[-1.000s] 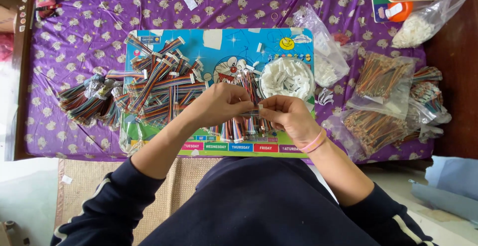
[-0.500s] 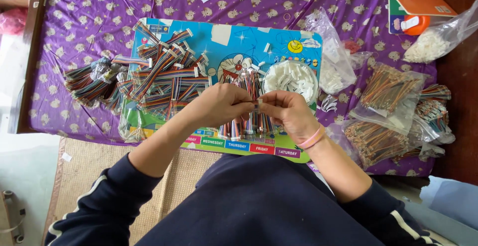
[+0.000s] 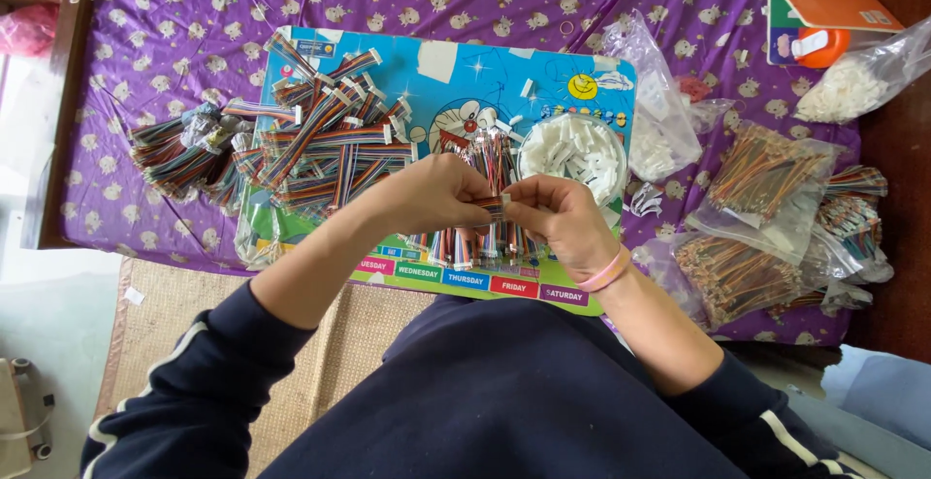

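I see both hands meeting over the middle of the blue cartoon board [image 3: 456, 62]. My left hand [image 3: 432, 193] is pinched shut on a small bundle of multicoloured wires [image 3: 492, 205]; my right hand [image 3: 558, 217] grips the same bundle from the right side, fingertips closed tight on it. The bundle sits between the two hands, just above a loose pile of similar wires [image 3: 485, 241] lying on the near part of the board. I cannot tell whether a connector is already on the held end; the fingers cover it.

Just right of the hands, far side: a round white bowl [image 3: 531, 140] of small white connectors. Left part of the board: finished ribbon cables [image 3: 330, 140] heaped, spilling onto the purple patterned cloth [image 3: 194, 14]. Right of the board: clear bags of wires [image 3: 766, 183]. Far right corner: an orange box [image 3: 824, 4].
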